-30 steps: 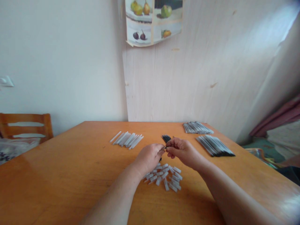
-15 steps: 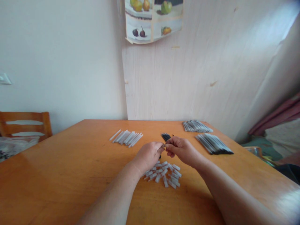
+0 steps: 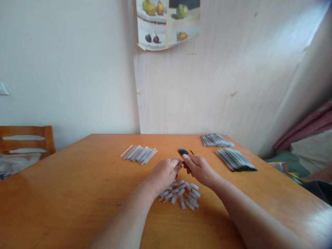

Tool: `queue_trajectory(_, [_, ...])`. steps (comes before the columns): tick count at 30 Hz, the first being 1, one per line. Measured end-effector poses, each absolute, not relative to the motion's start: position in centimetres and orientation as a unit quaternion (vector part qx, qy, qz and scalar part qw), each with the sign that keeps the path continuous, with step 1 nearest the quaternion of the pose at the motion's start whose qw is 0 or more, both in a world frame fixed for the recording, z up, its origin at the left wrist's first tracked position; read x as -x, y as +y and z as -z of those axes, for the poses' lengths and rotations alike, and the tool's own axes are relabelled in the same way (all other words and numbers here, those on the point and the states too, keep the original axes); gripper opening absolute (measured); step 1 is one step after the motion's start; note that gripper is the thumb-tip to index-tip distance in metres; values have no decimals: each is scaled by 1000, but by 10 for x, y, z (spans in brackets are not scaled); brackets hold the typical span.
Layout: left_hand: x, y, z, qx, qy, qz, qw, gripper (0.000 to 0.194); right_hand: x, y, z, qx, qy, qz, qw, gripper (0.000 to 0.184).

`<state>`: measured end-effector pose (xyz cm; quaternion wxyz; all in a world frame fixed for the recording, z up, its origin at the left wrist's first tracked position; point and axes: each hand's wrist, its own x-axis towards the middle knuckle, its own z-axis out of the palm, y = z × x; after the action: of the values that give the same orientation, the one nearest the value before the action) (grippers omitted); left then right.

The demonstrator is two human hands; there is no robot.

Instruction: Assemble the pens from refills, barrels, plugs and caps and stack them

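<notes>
Right hand [image 3: 199, 168], thumb now higher, and left hand [image 3: 164, 172], both in grip on a dark piece [image 3: 181, 163]

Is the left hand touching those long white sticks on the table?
Apart: the head view shows bare orange tabletop between the left hand and the white sticks.

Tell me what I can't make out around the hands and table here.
- Head view: whatever lies between the left hand and right hand; their fingers cover it.
- Head view: near ends of the black sticks; the right hand hides them.
- Head view: top of the fruit picture; upper edge cuts it off.
</notes>
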<state>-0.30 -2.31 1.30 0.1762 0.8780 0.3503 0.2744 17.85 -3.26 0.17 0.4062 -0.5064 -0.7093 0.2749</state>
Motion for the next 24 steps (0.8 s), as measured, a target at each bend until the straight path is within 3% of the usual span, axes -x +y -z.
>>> queue_trajectory(9, [5, -17, -7, -874, 359, -287, 157, 27, -184, -36, -8, 478, -732, -265, 408, 23])
queue_trajectory(19, [2, -19, -7, -879, 363, -269, 155, 28, -180, -35, -3, 502, -757, -186, 374, 40])
queue_trajectory(24, [3, -20, -8, -874, 366, -277, 159, 30, -180, -38, -8, 492, -748, -189, 402, 31])
